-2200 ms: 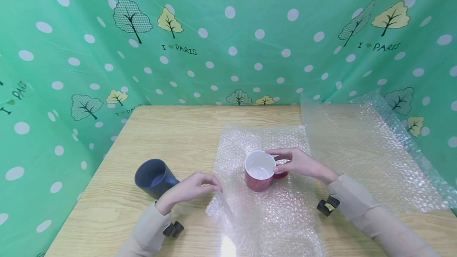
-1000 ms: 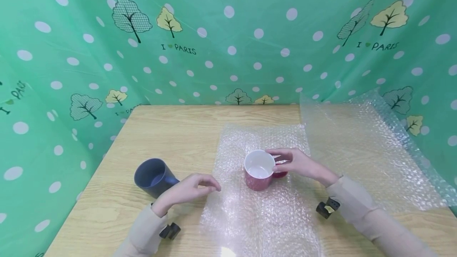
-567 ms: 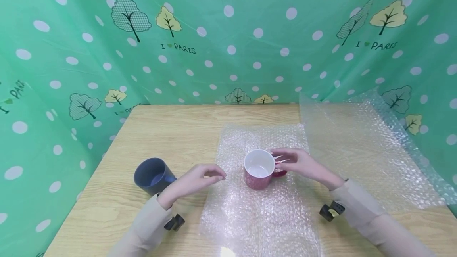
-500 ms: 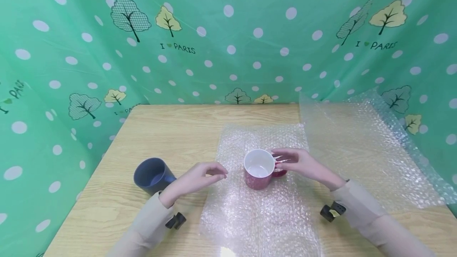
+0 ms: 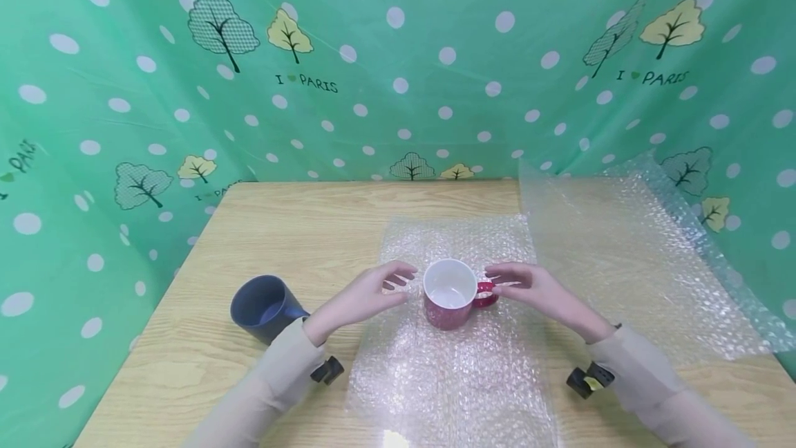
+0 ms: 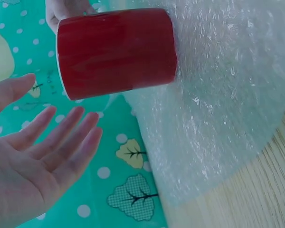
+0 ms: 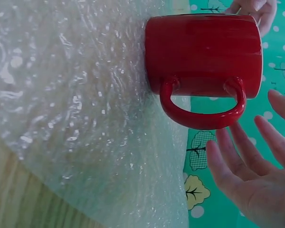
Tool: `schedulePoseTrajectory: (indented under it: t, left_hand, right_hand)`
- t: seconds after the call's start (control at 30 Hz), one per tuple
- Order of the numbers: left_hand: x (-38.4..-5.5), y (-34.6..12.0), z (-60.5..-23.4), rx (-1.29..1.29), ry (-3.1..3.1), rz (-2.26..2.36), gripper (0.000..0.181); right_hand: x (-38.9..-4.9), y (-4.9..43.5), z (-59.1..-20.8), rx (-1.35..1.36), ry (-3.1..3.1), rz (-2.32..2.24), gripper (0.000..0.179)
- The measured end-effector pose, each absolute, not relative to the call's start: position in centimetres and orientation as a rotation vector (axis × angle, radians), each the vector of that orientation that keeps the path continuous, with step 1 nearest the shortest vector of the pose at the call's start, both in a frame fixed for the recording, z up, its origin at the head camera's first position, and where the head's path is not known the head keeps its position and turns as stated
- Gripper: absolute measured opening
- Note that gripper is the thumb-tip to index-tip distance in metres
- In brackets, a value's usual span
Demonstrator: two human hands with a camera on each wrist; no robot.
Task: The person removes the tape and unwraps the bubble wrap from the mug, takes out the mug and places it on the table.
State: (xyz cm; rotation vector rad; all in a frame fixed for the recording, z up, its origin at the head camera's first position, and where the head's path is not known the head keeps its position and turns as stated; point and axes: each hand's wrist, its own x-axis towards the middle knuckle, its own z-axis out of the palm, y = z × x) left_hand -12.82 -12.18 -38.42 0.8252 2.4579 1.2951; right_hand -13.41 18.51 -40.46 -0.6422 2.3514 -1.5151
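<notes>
A red mug (image 5: pixel 449 303) with a white inside stands upright on a sheet of bubble wrap (image 5: pixel 460 379) in the head view. Its handle (image 7: pixel 204 118) points toward my right hand (image 5: pixel 535 292). That hand hovers beside the handle with its fingers relaxed and spread, gripping nothing. On the mug's other side my left hand (image 5: pixel 370 292) is held a short way off, fingers apart and palm facing the mug. The left wrist view shows the left hand (image 6: pixel 42 161) separate from the mug's wall (image 6: pixel 116 52). Whether a right fingertip brushes the handle, I cannot tell.
A dark blue mug (image 5: pixel 266 310) stands on the wooden table (image 5: pixel 298 227) to the left, partly behind my left forearm. Another bubble wrap sheet (image 5: pixel 616 261) spreads over the right side, up against the green dotted curtain (image 5: pixel 373 75).
My left hand has let go of the bubble wrap edge and moved up and right toward the red mug. The right hand has drawn back from the mug's rim, to the right.
</notes>
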Motion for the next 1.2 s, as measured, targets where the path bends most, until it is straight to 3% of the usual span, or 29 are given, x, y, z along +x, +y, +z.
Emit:
schedulePoseTrajectory:
  t: [0.5,1.2]
  left_hand:
    - [-14.0,-9.8,-39.7,0.756,2.373,1.400,0.078]
    - [-15.0,-8.5,-41.6,0.761,2.318,1.383,0.085]
  right_hand:
    - [-12.7,18.8,-41.3,-0.550,2.404,-1.540,0.042]
    - [-12.5,18.4,-42.4,-0.533,2.437,-1.578,0.038]
